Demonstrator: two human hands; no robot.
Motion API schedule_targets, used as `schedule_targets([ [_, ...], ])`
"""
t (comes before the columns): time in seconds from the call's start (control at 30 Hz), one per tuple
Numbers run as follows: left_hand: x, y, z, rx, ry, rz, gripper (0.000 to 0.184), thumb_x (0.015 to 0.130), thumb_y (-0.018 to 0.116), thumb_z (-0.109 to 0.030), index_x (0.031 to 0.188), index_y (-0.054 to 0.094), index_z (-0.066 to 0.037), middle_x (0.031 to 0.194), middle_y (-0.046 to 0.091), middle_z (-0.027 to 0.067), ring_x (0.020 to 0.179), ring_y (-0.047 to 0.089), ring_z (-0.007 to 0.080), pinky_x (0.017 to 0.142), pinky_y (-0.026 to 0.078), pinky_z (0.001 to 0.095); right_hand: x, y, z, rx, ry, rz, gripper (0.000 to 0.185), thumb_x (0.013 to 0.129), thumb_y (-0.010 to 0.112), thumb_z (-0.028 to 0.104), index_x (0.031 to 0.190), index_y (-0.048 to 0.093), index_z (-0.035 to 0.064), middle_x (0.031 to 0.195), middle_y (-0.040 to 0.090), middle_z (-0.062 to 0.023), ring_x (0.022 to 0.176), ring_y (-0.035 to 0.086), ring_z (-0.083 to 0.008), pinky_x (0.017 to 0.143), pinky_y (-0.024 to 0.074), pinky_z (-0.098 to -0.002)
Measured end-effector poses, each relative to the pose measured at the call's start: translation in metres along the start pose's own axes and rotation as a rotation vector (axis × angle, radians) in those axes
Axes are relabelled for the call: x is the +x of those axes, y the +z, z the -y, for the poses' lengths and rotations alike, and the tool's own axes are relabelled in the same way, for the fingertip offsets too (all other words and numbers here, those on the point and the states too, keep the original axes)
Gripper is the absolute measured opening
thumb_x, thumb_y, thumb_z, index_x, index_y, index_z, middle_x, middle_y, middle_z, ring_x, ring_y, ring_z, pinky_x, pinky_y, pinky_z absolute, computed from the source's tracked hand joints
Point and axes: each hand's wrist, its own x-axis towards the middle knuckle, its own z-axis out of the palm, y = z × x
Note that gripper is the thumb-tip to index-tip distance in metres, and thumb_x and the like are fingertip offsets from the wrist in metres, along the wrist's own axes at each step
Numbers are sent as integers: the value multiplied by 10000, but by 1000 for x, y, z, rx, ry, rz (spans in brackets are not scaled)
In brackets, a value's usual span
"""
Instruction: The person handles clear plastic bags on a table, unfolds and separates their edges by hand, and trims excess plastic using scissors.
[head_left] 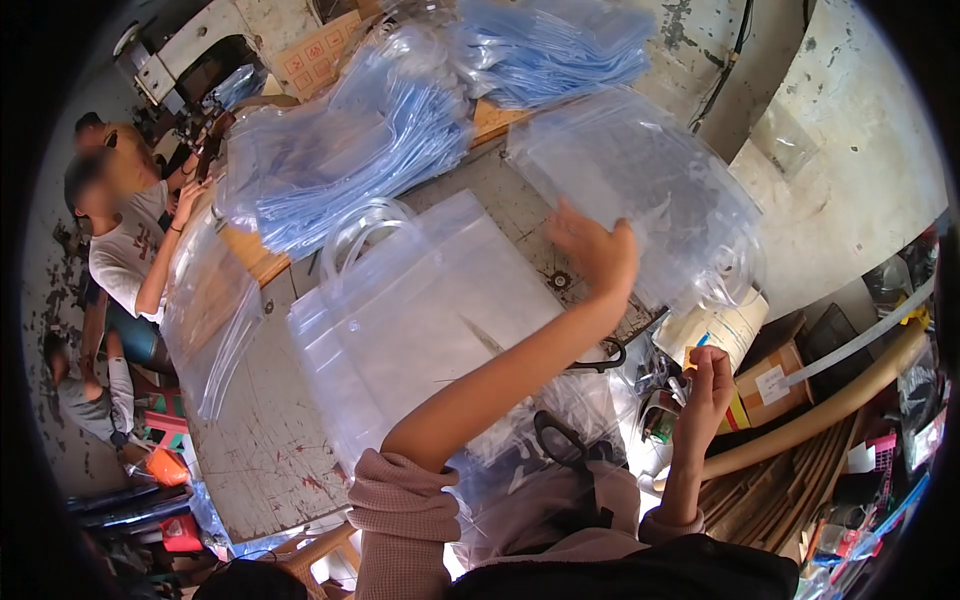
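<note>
My left hand [600, 250] reaches across with its fingers apart and slightly blurred, at the near edge of a stack of clear plastic bags [650, 170]. I cannot tell whether it touches them. Below my left forearm lies a clear plastic bag with loop handles [420, 290], flat on the worn table [260, 450]. My right hand [707, 385] is raised off the table's right side, its fingers pinched together; what is in them, if anything, cannot be made out. Black scissor handles [560, 440] lie on clear plastic near my lap, and another black handle [605, 356] shows beside my left forearm.
Tall piles of bluish clear plastic [370, 150] stand along the far side, with another pile [560, 50] behind. Clear sheets [210, 310] hang over the left edge. Other people [125, 220] sit at the left. A cardboard box [770, 385] and a long brown roll [820, 425] are at right.
</note>
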Motion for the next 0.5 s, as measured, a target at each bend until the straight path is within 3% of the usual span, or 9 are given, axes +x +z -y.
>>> schedule_targets([
  [0.07,13,-6,0,-241,-95,19,739,779,539,-75,1371,138,112,1404,149,243,1306,258,366,1067,268,416,-3,7,8,-122,-63,-45,151,925,496,168,1021,564,75,1032,557,-31,869,504,-101,804,408,-229],
  [0.1,16,-9,-6,-241,-96,18,739,779,539,-75,1371,138,112,1404,149,243,1306,258,366,1067,268,416,-2,9,8,-123,-61,-44,151,925,496,168,1021,564,75,1032,557,-31,869,504,-101,804,408,-229],
  [0.17,20,-13,-18,-323,-215,214,740,797,511,-124,1387,126,104,1457,92,236,1360,185,341,1085,241,405,1,13,8,-244,-251,23,279,909,508,103,1179,489,33,1287,433,-138,1096,482,-195,855,432,-303],
  [0.2,24,-12,-17,-325,-219,209,740,797,511,-124,1387,126,104,1457,92,236,1360,185,341,1085,241,405,2,13,10,-264,-230,67,274,906,516,122,1166,506,36,1395,351,-170,1204,433,-233,905,420,-329],
  [0.3,36,-13,-19,-246,-198,353,729,808,475,-140,1410,119,67,1494,17,229,1395,88,326,1098,210,388,5,14,9,-347,-271,149,255,901,528,126,1142,527,42,1394,367,-157,1184,452,-225,884,428,-322],
  [0.37,37,-19,-18,-165,-202,369,653,790,514,-157,1381,291,9,1465,209,230,1375,212,301,1069,270,373,5,11,10,-320,-249,169,233,898,535,131,1113,549,42,1379,393,-149,1170,464,-223,878,433,-323],
  [0.4,34,-31,-22,-166,-215,360,653,790,514,-157,1381,291,9,1465,209,230,1375,212,301,1069,270,373,3,9,11,-292,-231,182,213,895,542,136,1085,570,43,1364,419,-142,1155,476,-221,872,437,-323],
  [0.47,27,-75,-31,-32,14,705,510,810,544,-187,1287,450,-33,1374,401,215,1285,393,295,1018,347,357,-2,5,20,-346,-223,190,193,890,547,137,1053,587,40,1334,453,-134,1130,495,-218,852,444,-318],
  [0.5,23,-95,-27,23,159,808,464,851,536,-212,1280,466,-50,1357,429,177,1288,386,274,1039,319,368,-5,4,24,-392,-228,186,175,886,553,137,1021,604,38,1305,487,-126,1105,513,-214,832,451,-313],
])
